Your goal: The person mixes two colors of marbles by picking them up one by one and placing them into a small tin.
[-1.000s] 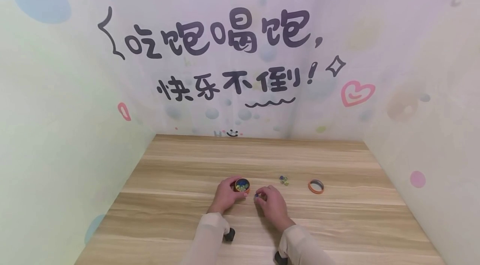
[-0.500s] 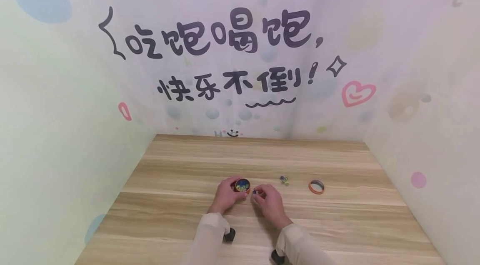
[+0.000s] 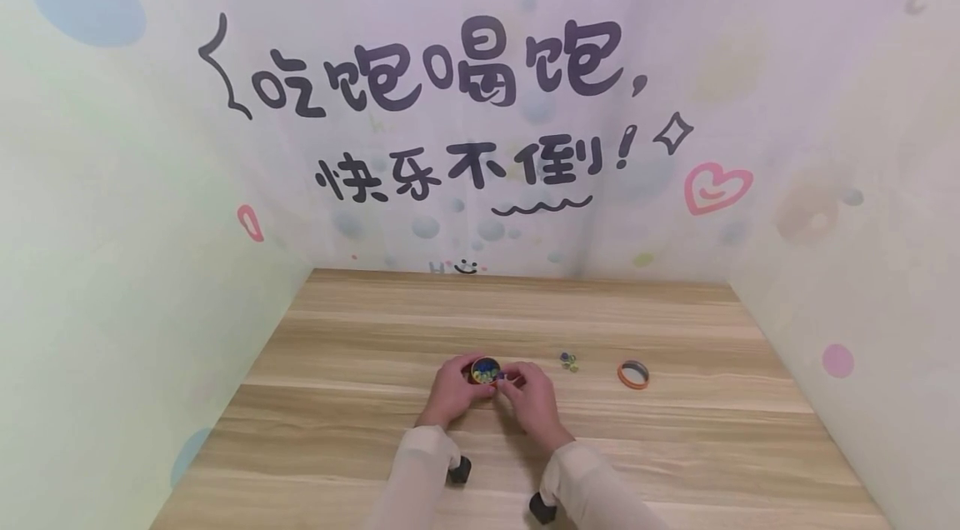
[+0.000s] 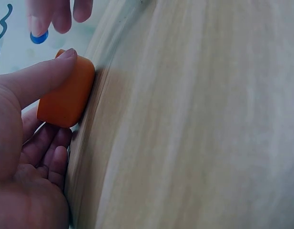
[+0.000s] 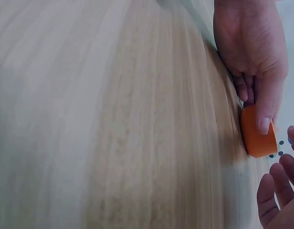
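Note:
In the head view my left hand point(image 3: 452, 392) holds a small round orange container point(image 4: 68, 100) standing on the table. Its thumb lies along the near side, its fingers around the far left. Inside are several blue and yellow-green glass marbles point(image 3: 485, 374). My right hand point(image 3: 534, 398) is at the container's right rim and pinches a blue marble point(image 4: 39, 38) between thumb and fingertips. The left wrist view has that marble just above the opening, partly covered by the fingertip. From the right wrist the orange wall point(image 5: 258, 138) shows under the left thumb.
Several loose blue and yellow-green marbles point(image 3: 569, 363) lie to the right of my right hand. Farther right is an orange ring-shaped lid point(image 3: 634, 385). White printed walls point(image 3: 825, 280) enclose the wooden table point(image 3: 360, 330) at the back and both sides.
My right hand has moved left with the blue marble, from beside the container to its rim. My left hand and the container have stayed in place.

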A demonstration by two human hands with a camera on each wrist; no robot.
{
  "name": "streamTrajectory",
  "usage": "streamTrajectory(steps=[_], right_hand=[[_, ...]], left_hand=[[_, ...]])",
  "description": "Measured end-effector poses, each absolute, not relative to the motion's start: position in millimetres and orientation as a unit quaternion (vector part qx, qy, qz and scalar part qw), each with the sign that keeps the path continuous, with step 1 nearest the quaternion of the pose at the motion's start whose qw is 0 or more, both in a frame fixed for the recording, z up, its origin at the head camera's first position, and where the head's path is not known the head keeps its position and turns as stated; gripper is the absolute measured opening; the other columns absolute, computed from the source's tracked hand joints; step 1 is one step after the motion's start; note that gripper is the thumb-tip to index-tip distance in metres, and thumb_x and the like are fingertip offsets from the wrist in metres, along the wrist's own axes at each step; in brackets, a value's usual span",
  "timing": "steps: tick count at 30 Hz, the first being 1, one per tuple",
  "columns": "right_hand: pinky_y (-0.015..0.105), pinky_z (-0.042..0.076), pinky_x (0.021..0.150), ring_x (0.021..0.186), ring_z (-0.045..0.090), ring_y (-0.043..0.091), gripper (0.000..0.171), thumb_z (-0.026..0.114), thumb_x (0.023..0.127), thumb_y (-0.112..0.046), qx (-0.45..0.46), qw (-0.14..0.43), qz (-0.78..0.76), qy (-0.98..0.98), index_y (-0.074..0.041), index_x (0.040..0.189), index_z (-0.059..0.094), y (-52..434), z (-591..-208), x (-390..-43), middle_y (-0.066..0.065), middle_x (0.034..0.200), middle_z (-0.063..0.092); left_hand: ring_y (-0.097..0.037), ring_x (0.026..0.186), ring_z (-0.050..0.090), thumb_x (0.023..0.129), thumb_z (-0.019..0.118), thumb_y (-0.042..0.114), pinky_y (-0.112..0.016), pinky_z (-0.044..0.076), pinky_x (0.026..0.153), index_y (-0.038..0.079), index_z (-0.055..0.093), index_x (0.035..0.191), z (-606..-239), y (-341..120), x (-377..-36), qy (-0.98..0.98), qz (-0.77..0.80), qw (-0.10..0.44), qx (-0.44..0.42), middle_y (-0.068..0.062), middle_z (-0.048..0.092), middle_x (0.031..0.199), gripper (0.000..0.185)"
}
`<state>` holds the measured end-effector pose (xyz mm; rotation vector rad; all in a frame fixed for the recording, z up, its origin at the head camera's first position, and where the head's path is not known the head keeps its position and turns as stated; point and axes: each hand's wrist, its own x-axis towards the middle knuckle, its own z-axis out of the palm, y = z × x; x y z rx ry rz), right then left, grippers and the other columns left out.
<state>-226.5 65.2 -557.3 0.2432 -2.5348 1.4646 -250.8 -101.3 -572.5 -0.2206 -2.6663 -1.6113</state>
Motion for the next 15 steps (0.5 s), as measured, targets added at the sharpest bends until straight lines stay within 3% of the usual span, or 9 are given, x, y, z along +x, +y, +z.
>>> streamTrajectory(steps=[15], right_hand=[[0.030, 0.050, 0.068, 0.075, 0.057, 0.015, 0.014, 0.075, 0.083, -0.004, 0.073, 0.108, 0.501, -0.855, -0.005, 0.096, 0.071, 56.6, -562.3, -231.8, 0.002, 0.085, 0.062]], left_hand=[[-0.030, 0.111, 0.058, 0.071, 0.087, 0.017, -0.048, 0.042, 0.098, 0.003, 0.065, 0.122, -572.9, -101.0, -251.5, -0.855, -0.514, 0.021, -0.073, -0.013, 0.064, 0.118, 0.057]])
